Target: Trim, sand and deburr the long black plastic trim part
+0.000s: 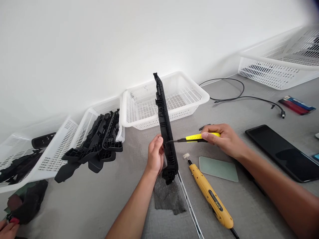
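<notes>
My left hand (156,154) grips a long black ribbed plastic part (164,126) by its left edge, a little below the middle. The part stands nearly upright above the table. In my right hand (221,137) is a yellow utility knife (195,136), its blade pointing left. The blade tip reaches the part close to my left fingertips; whether it touches the surface I cannot tell. Beneath the part's lower end lies a dark grey cloth (169,199). A yellow rotary tool (211,196) with a white felt tip and a pale green plate (218,168) lie below my right hand.
Behind the part stands a white basket (161,121). Leftward, another basket (83,127) holds several black parts (99,139). A black phone-like device (284,152), a cable (259,98) and lighters (297,104) lie right. Another person's hand (10,229) shows at lower left.
</notes>
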The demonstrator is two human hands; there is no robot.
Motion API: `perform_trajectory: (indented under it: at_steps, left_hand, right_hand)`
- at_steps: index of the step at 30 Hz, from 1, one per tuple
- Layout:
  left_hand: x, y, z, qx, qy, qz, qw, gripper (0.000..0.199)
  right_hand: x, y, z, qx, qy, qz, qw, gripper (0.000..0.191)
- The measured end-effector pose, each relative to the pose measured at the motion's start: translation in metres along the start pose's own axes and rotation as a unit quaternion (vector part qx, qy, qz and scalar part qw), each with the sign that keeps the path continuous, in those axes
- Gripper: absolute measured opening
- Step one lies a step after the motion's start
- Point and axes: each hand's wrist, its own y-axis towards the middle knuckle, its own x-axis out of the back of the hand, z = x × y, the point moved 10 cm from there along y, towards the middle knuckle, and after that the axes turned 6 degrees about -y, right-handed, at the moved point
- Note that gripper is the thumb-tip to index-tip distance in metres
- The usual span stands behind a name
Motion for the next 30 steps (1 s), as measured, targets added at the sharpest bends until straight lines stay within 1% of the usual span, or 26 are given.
perform_trajectory:
  at_steps: [2, 3, 7, 9, 11, 13, 16, 18, 20, 24, 25, 28, 30]
  left_hand:
    - [0.000, 0.000, 0.000, 0.003, 0.002, 0.004, 1.000, 0.048]
    - [0.000, 0.001, 0.001, 0.003, 0.003, 0.004, 1.000, 0.049]
    - [0.006, 0.003, 0.004, 0.009, -0.006, -0.010, 1.000, 0.058]
    - [0.009, 0.004, 0.005, 0.010, -0.012, -0.024, 1.000, 0.060]
    - [0.009, 0.004, 0.005, 0.007, -0.013, -0.030, 0.999, 0.059]
    - [0.004, 0.004, 0.005, 0.012, -0.008, -0.017, 1.000, 0.057]
    - [-0.007, 0.003, 0.005, 0.027, 0.003, 0.020, 0.999, 0.054]
    - [-0.008, 0.002, 0.005, 0.030, 0.004, 0.026, 0.999, 0.053]
    - [-0.005, 0.003, 0.006, 0.026, 0.002, 0.017, 1.000, 0.054]
    - [0.004, 0.006, 0.007, 0.010, 0.017, -0.006, 1.000, 0.058]
    - [0.005, 0.006, 0.007, 0.009, 0.022, -0.009, 1.000, 0.058]
    - [0.006, 0.007, 0.007, 0.009, 0.028, -0.006, 1.000, 0.058]
    - [0.005, 0.007, 0.007, 0.010, 0.030, -0.002, 0.999, 0.058]
  right_hand:
    - [-0.005, 0.000, 0.000, 0.000, 0.005, 0.024, 1.000, 0.055]
    - [-0.005, 0.000, 0.000, 0.000, 0.004, 0.026, 1.000, 0.055]
    - [0.005, -0.001, 0.000, 0.001, 0.000, -0.026, 1.000, 0.056]
    - [0.003, -0.001, 0.000, 0.002, 0.009, -0.023, 1.000, 0.057]
    - [-0.003, -0.001, 0.001, 0.006, 0.016, -0.006, 1.000, 0.056]
    - [-0.007, -0.001, 0.002, 0.009, 0.019, 0.004, 1.000, 0.053]
    - [-0.011, 0.000, 0.003, 0.008, 0.024, 0.010, 1.000, 0.053]
    - [-0.011, 0.000, 0.002, 0.007, 0.027, 0.012, 1.000, 0.053]
    - [-0.008, 0.000, 0.002, 0.009, 0.024, 0.003, 1.000, 0.053]
    - [0.005, -0.001, 0.001, 0.012, 0.016, -0.045, 0.999, 0.052]
    - [0.006, -0.002, 0.001, 0.013, 0.016, -0.043, 0.999, 0.053]
    - [-0.001, -0.002, 0.003, 0.012, 0.013, -0.007, 1.000, 0.054]
    - [-0.002, -0.002, 0.004, 0.012, 0.008, -0.010, 1.000, 0.053]
